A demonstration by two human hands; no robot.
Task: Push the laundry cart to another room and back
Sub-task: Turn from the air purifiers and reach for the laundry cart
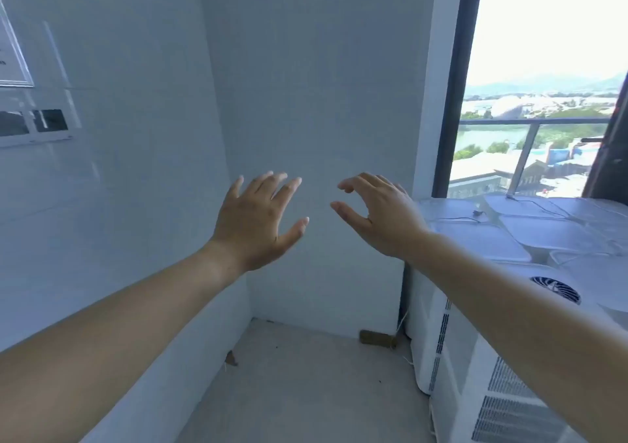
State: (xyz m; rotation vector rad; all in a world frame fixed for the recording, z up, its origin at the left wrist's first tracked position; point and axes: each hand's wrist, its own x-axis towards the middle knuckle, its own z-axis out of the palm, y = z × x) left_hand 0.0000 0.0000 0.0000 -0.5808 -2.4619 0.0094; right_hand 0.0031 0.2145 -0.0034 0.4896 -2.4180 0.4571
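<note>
No laundry cart shows in the head view. My left hand (260,220) is stretched out in front of me at chest height, fingers spread, holding nothing. My right hand (379,215) is raised beside it, a hand's width to the right, with fingers loosely curled and apart, also holding nothing. Both bare forearms reach in from the bottom corners. Both hands are held up in the air before a white wall corner (244,272) and touch nothing.
White walls meet in a corner straight ahead. White appliance units (475,357) with vents and a round fan grille (555,289) line the right side under a tall window (543,85) with a balcony railing. A grey floor (306,385) lies below, with a small brown block (377,337) by the wall.
</note>
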